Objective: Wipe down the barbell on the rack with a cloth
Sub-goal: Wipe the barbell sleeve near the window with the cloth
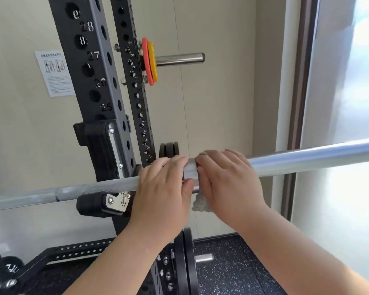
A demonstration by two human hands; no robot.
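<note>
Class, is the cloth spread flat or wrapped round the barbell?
Wrapped: the right hand grips the cloth around the barbell, a corner hanging below.

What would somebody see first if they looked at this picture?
Two hands meet in the middle: the left hand grips the silver barbell, and the right hand beside it holds a grey cloth around the bar. Above them, bright red and yellow plates sit on a peg on the black rack.

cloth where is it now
Head view, centre: the cloth is wrapped on the barbell under the right hand, a corner hanging below, beside the left hand.
</note>
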